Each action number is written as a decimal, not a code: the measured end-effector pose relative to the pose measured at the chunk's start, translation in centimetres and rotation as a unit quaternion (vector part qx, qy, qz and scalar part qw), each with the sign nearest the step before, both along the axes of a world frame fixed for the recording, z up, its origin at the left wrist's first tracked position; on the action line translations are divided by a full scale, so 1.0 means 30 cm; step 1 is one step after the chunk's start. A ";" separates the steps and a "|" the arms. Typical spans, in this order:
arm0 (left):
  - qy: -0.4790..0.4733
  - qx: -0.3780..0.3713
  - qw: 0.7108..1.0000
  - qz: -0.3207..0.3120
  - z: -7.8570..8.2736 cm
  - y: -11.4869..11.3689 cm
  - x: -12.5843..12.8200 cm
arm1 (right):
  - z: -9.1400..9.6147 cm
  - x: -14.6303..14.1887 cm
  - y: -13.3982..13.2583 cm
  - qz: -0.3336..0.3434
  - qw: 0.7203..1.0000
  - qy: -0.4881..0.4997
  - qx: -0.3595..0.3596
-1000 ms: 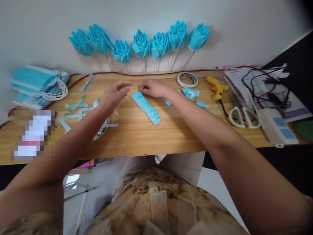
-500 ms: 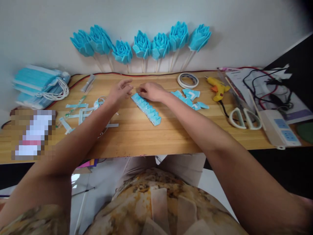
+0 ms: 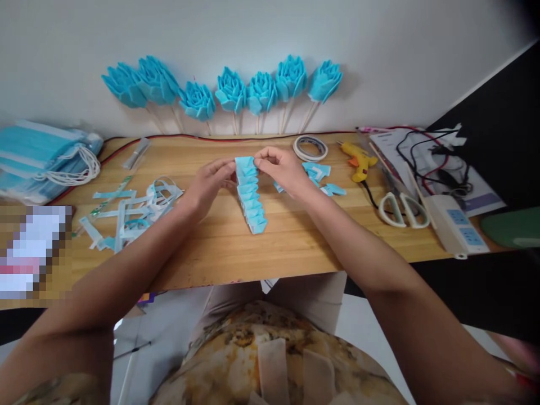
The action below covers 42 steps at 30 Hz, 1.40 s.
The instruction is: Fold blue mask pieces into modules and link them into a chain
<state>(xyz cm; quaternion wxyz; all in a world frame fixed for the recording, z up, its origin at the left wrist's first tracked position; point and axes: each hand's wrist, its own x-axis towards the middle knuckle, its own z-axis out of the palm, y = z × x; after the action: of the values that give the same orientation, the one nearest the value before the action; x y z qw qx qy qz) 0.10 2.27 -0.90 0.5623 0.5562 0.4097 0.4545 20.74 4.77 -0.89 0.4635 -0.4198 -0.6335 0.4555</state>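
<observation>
Between my hands is a folded blue strip point(image 3: 251, 197), pleated in zigzag layers like mask fabric, with its lower end toward the table's front edge. My left hand point(image 3: 213, 179) pinches its upper left corner, fingers curled behind it. On the other side, my right hand point(image 3: 282, 169) pinches the upper right edge between thumb and fingertips. Small cut blue pieces point(image 3: 316, 170) lie just beyond my right wrist. Left of my left forearm is a pile of white and pale blue trimmed strips point(image 3: 122, 216) with loose ear loops.
Several blue fabric flowers point(image 3: 230, 90) on sticks lean against the wall. A tape roll point(image 3: 298, 152), yellow glue gun point(image 3: 358, 160), scissors point(image 3: 403, 211) and power strip point(image 3: 458, 225) are on the right. Stacked masks point(image 3: 37, 154) and a blurred-out phone point(image 3: 36, 247) lie left.
Both hands have come closer to me and now grip the strip's upper end from either side. The strip stands straighter. The whole view has shifted slightly.
</observation>
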 end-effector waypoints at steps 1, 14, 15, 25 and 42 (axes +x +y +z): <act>0.007 0.008 1.000 -0.003 -0.003 -0.005 0.001 | -0.007 -0.001 -0.006 -0.001 1.000 0.006 0.000; 0.067 0.022 0.997 0.006 0.003 -0.046 -0.010 | -0.007 -0.032 -0.088 0.026 0.999 -0.019 0.022; 0.069 0.022 0.997 0.005 0.004 -0.047 -0.007 | -0.009 -0.035 -0.089 0.023 0.999 -0.023 0.026; 0.074 0.029 0.997 0.016 -0.002 -0.049 -0.002 | -0.019 -0.031 -0.091 -0.008 0.997 -0.046 0.060; 0.073 0.035 0.994 0.069 0.008 -0.053 0.002 | 0.023 -0.011 -0.101 0.106 0.993 -0.045 -0.036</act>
<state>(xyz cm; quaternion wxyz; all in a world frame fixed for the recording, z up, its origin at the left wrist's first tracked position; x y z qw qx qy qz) 0.17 0.68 -0.65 0.4784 0.5779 0.4709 0.4641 20.41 1.75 -0.19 0.3685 -0.3867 -0.6776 0.5055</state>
